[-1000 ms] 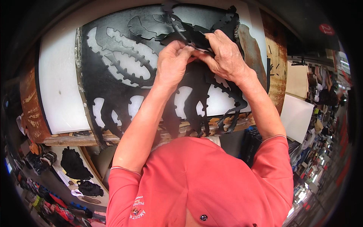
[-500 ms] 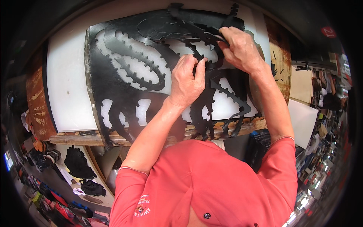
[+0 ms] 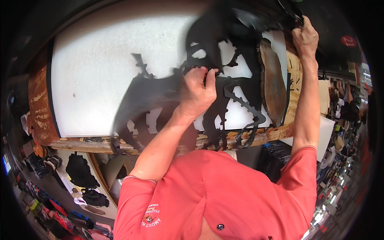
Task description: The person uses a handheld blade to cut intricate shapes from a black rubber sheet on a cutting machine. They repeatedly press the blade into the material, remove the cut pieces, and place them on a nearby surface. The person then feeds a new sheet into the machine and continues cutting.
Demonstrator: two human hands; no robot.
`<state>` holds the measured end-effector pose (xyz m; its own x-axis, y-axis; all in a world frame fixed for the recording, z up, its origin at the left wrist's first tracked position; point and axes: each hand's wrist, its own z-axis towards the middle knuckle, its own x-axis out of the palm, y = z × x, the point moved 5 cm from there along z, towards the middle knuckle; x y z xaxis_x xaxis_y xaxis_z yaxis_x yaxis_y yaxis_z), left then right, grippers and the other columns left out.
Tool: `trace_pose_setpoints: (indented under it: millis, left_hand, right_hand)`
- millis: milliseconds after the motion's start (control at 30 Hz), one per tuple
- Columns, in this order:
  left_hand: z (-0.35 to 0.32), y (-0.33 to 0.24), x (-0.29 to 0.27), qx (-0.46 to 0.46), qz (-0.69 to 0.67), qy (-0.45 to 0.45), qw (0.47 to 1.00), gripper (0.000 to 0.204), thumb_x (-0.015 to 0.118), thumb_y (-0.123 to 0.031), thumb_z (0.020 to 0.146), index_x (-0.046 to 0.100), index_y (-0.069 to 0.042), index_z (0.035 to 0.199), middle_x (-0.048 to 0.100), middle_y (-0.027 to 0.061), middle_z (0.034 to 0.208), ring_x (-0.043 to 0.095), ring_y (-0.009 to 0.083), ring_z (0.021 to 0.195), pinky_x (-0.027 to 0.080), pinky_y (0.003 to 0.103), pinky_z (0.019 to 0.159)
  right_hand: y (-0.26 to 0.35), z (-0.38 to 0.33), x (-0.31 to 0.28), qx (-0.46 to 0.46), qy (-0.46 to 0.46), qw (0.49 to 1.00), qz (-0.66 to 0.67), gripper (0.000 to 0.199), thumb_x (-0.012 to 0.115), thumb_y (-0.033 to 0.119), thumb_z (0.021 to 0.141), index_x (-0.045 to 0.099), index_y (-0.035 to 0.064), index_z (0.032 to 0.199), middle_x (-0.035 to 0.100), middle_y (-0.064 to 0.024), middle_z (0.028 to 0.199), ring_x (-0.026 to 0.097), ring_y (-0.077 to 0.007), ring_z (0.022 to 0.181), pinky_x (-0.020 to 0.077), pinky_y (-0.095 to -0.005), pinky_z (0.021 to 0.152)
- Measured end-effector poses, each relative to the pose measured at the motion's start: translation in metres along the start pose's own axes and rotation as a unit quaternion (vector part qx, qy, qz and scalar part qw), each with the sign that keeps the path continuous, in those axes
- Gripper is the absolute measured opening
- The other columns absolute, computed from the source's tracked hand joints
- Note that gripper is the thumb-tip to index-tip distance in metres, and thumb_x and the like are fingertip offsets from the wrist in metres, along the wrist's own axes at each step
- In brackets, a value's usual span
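Note:
A thin black sheet (image 3: 164, 90), leather-like and full of cut-out holes with notched edges, lies bunched over the middle and right of the white board (image 3: 88, 72). My left hand (image 3: 199, 90) pinches it near the middle, thumb against fingers. At the far right my right hand (image 3: 306, 44) is closed on a raised, dark part of the same material, up beyond the board's corner. The sheet's far part is lifted and blurred by motion. Narrow strips with notches dangle over the near edge.
A long brown, worn-looking piece (image 3: 274, 82) lies along the board's right side. Wooden rims (image 3: 40, 104) frame the board left, right and near. Black scraps (image 3: 83, 172) rest on a lower shelf at the near left. Bundled materials crowd the floor at right.
My right hand has moved right and away, drawing the black sheet with it. The sheet's left part has folded toward the right, baring the white board. My left hand stays nearly in place.

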<state>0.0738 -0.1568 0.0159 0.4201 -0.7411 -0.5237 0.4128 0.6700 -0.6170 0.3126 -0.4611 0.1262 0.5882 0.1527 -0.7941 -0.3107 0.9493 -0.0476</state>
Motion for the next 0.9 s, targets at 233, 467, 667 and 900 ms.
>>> trace_pose_setpoints:
  millis: [233, 467, 667, 900]
  left_hand:
    - [-0.011, 0.028, -0.013, -0.264, -0.176, -0.084, 0.945, 0.012, 0.062, 0.002, 0.090, 0.054, 0.001, 0.080, 0.052, 0.0169, 0.066, 0.050, 0.0325, 0.054, 0.043, 0.044, 0.055]
    - [-0.011, 0.046, -0.019, -0.366, -0.378, -0.083, 0.846, 0.011, 0.059, -0.002, 0.106, 0.067, 0.003, 0.100, 0.071, 0.0037, 0.081, 0.066, 0.0112, 0.076, 0.055, 0.029, 0.071]
    - [-0.011, 0.092, -0.055, -0.494, -0.371, -0.138, 0.774, 0.015, 0.053, -0.009, 0.111, 0.066, -0.001, 0.110, 0.069, 0.0017, 0.093, 0.058, 0.0067, 0.075, 0.048, 0.023, 0.066]
    - [-0.011, 0.074, -0.063, -0.407, -0.405, -0.083, 0.815, 0.038, 0.052, -0.028, 0.117, 0.063, 0.006, 0.130, 0.072, 0.0171, 0.123, 0.073, 0.0243, 0.112, 0.057, 0.034, 0.094]
  right_hand:
    - [-0.110, -0.059, 0.009, 0.180, 0.097, 0.977, -0.059, 0.029, 0.058, 0.019, 0.088, 0.069, 0.0038, 0.111, 0.073, -0.0303, 0.097, 0.069, -0.0524, 0.098, 0.0560, -0.0555, 0.088]
    - [-0.175, -0.105, -0.022, 0.247, 0.053, 0.968, -0.001, 0.029, 0.057, 0.020, 0.091, 0.069, -0.0020, 0.105, 0.071, -0.0326, 0.100, 0.069, -0.0527, 0.100, 0.0535, -0.0524, 0.087]
    - [-0.317, -0.128, -0.087, 0.269, 0.065, 0.934, -0.227, 0.037, 0.059, 0.031, 0.091, 0.071, -0.0004, 0.108, 0.075, -0.0308, 0.105, 0.071, -0.0514, 0.104, 0.0543, -0.0554, 0.091]
    - [-0.309, -0.138, -0.137, 0.321, 0.077, 0.943, -0.050, 0.043, 0.063, 0.040, 0.102, 0.072, -0.0022, 0.106, 0.073, -0.0240, 0.092, 0.071, -0.0391, 0.088, 0.0535, -0.0500, 0.083]
